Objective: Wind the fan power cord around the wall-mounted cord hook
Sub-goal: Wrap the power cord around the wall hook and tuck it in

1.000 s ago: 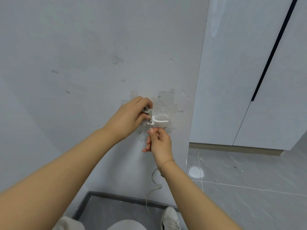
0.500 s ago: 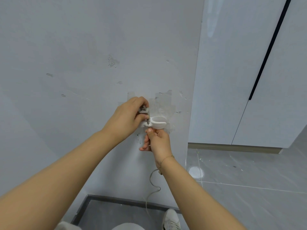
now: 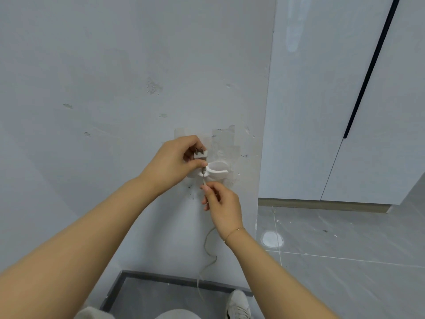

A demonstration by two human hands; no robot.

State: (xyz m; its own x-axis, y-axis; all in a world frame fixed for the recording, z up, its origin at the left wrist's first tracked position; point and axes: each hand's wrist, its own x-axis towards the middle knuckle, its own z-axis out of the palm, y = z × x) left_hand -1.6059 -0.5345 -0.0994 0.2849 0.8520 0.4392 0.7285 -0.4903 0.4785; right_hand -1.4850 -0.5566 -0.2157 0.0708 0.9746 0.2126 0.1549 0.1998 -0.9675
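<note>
Left hand: your left hand (image 3: 174,161) is up against the wall, fingers curled round the white plug (image 3: 200,154), thumb pressing from below. The plug's prongs poke up toward your fingertips.
Right hand: your right hand (image 3: 222,203) sits just below the hook, thumb and forefinger pinching the cord (image 3: 208,247) with the other fingers loosely curled. There's a thin bracelet (image 3: 233,232) on that wrist.
Cord near the hook: a short, taut bit of cord runs down from the plug, crosses the hook's left edge and goes into your right-hand pinch. Can't tell whether it's actually looped round the hook or just lying in front of it.
Cord below: under your right hand it hangs slack, wiggles down the wall and drops toward the floor next to your shoe (image 3: 238,305).
Hook: the white cord hook (image 3: 216,169) is stuck on the wall (image 3: 103,77) just right of your left hand, a rounded cup-like shape on a patch of clear tape (image 3: 224,140).
Wall: grey, scuffed, with a few chipped spots.
Right side: pale cabinet doors (image 3: 345,100) with a dark vertical strip between them, and glossy grey floor tiles (image 3: 345,249) beneath.
Bottom edge: a dark-framed grey mat (image 3: 147,295) lies at the foot of the wall.
</note>
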